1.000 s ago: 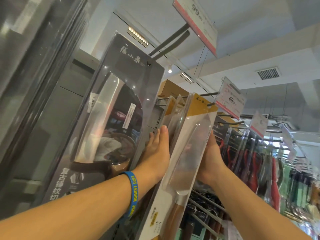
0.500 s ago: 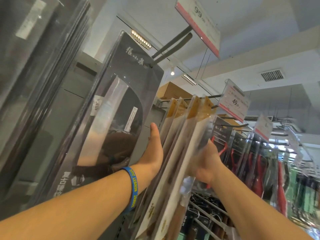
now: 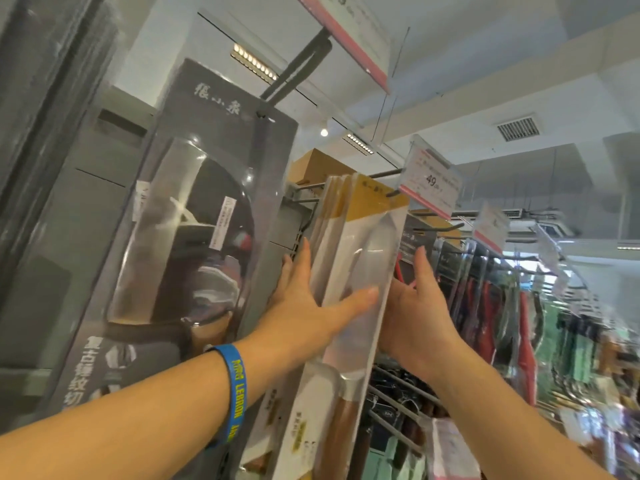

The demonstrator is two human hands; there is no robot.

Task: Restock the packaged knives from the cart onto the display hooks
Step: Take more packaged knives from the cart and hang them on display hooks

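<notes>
Neighbour: a tall dark-grey blister-packed cleaver [image 3: 207,220] hangs just to the left and crowds that side.
Knife packs: yellow-topped white card packs [image 3: 367,244] hang stacked on the hook. They are probably stiff and slick and heavy at the handle end, so the card edges are the best hold.
Left hand [image 3: 304,306]: spread, fingers straight beside the stack, thumb across the front blister.
Right hand [image 3: 415,306]: flat against the right edge.
Hook: a thin grey wire hook [image 3: 384,174]. The white price tag [image 3: 433,181] at its tip narrows access.

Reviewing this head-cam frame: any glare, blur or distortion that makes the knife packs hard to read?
Head view: ceiling-light glare whitens the clear blister of the yellow-topped knife pack, washing out its blade; reflections also mottle the grey knife pack; the far racks at right smear into blur; wide-angle distortion slants the grey panels at left; the 49 price tag is legible.
</notes>
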